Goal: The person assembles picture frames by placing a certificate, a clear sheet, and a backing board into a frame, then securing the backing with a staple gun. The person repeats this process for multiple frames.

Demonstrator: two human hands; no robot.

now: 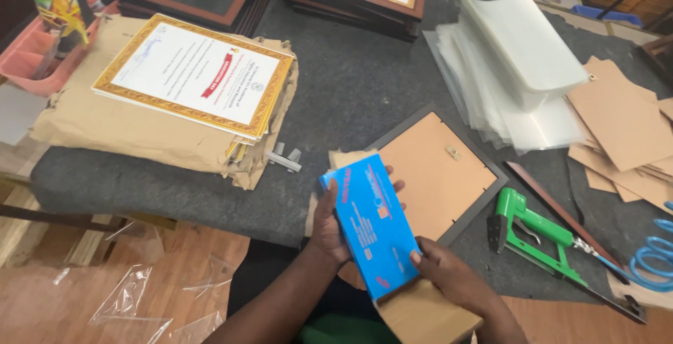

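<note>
Blue box (pixel 370 225) sits low centre, left hand (pixel 329 228) grasping its side, right hand (pixel 449 270) gripping its lower corner; picture frame (pixel 438 172) (back up) behind, green stapler (pixel 533 232) to the right.

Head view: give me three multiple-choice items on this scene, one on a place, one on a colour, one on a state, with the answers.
1. Where does the stapler lie?
A. On the stack of certificates
B. On the grey mat, right of the frame
C. On the floor

2. What colour is the box in the hands?
A. Blue
B. Red
C. White

3. How does the frame on the mat lie?
A. Standing upright
B. Glass side up
C. Back side up

Answers:
1 B: the green stapler rests on the grey mat beside the frame.
2 A: the box, held by the left hand and the right hand, is bright blue.
3 C: the frame shows its brown backing board and a small hanger.
</note>
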